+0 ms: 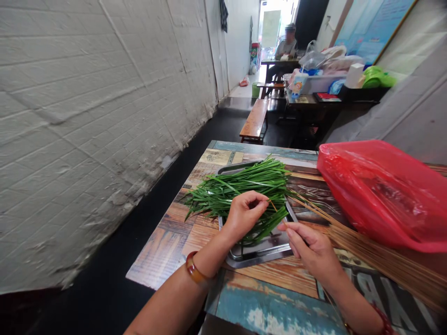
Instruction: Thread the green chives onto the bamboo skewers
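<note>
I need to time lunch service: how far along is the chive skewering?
Done: nothing threaded in view. In hand: left hand pinches chives, right hand holds one skewer at them. Left: most chives on the tray, plus the bare skewer bundle.

At centre, chives [244,186] and the left hand [244,216] cover most of the metal tray [260,253]. The red bag [384,190] and the skewers [384,260] run off the right edge; what the bag holds cannot be made out
</note>
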The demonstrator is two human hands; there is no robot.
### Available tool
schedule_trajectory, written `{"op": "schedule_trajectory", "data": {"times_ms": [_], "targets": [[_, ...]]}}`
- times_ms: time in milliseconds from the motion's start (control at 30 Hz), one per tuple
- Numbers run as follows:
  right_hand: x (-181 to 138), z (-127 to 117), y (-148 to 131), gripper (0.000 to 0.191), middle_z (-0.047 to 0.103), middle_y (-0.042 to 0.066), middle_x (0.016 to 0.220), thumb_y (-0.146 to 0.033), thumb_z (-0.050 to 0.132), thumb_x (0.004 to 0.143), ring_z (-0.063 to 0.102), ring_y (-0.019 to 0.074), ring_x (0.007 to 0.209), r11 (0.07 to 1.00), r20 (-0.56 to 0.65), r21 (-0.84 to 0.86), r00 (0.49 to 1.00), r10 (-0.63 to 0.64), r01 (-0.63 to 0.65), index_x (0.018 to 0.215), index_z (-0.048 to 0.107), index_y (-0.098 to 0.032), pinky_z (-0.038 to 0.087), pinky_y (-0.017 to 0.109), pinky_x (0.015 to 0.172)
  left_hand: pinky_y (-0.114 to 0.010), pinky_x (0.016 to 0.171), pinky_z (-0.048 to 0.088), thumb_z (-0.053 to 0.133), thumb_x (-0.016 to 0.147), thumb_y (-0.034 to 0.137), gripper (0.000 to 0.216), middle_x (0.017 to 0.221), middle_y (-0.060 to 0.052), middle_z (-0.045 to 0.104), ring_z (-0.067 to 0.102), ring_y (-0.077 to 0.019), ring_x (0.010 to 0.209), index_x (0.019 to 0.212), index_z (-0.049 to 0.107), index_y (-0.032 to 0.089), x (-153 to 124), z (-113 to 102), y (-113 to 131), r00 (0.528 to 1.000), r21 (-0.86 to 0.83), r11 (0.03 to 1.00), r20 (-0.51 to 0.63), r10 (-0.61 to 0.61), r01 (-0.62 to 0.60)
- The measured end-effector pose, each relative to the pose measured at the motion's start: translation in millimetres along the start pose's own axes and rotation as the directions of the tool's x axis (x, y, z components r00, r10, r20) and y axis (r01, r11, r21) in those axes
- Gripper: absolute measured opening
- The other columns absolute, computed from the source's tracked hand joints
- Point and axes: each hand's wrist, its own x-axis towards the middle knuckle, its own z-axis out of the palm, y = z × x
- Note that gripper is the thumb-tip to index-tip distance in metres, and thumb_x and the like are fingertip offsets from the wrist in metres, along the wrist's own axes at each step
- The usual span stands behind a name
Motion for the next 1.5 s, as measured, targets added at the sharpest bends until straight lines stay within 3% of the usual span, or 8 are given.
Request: {"op": "schedule_trajectory", "data": {"times_ms": [367,500,1067,1267,1500], "targets": [[1.2,-2.2,4.9,0.035,0.044,-0.005,0.045,-0.042,0.048,0.086,0.042,0.0108,0.040,1.000,0.029,-0.006,1.000,0.001,-0.001,0.097,0.067,-0.015,0.033,0.022,0.041,-0.019,0.051,0.038,0.062,0.072,0.022,0.011,0.065,-0.002,0.061,0.050,-0.0093,0.057,0.072,0.068,0.013,0.3,-0.4,-0.7,0.999,0.054,0.997,0.003,0.054,-0.055],[1.9,-4.9,5.8,0.035,0.046,-0.005,0.047,-0.040,0.047,0.087,0.044,0.0105,0.042,1.000,0.079,-0.005,0.997,0.011,-0.011,0.101,0.066,-0.013,0.035,0.022,0.042,-0.019,0.053,0.039,0.061,0.073,0.021,0.011,0.066,-0.002,0.062,0.051,-0.0094,0.058,0.073,0.068,0.013,0.0,-0.9,0.8,0.999,0.056,0.997,0.011,0.043,-0.044],[2.2,-6.2,7.3,0.034,0.049,-0.004,0.047,-0.039,0.048,0.087,0.047,0.0111,0.042,0.999,0.069,-0.035,0.998,-0.011,0.013,0.101,0.066,-0.014,0.037,0.022,0.042,-0.019,0.052,0.038,0.061,0.072,0.022,0.011,0.066,-0.001,0.063,0.051,-0.0095,0.057,0.072,0.068,0.013,-0.4,-0.4,1.8,1.000,0.002,1.000,0.001,0.001,-0.001],[2.1,-3.1,5.5,0.035,0.044,-0.005,0.046,-0.041,0.047,0.086,0.043,0.0107,0.041,1.000,0.042,-0.015,0.999,-0.003,0.004,0.098,0.066,-0.014,0.035,0.023,0.042,-0.020,0.055,0.039,0.060,0.074,0.020,0.010,0.067,-0.002,0.063,0.053,-0.0103,0.060,0.073,0.068,0.014,-0.9,-0.5,1.1,0.996,0.089,0.992,0.003,0.089,-0.089],[0.9,-0.5,-0.8,0.033,0.042,-0.006,0.045,-0.040,0.048,0.086,0.041,0.0104,0.040,1.000,0.011,0.000,1.000,-0.008,0.008,0.096,0.067,-0.015,0.033,0.023,0.042,-0.022,0.060,0.041,0.057,0.078,0.015,0.011,0.067,-0.002,0.063,0.056,-0.0110,0.063,0.075,0.068,0.016,-1.0,-2.3,2.3,0.956,0.251,0.923,0.036,0.293,-0.292]]}}
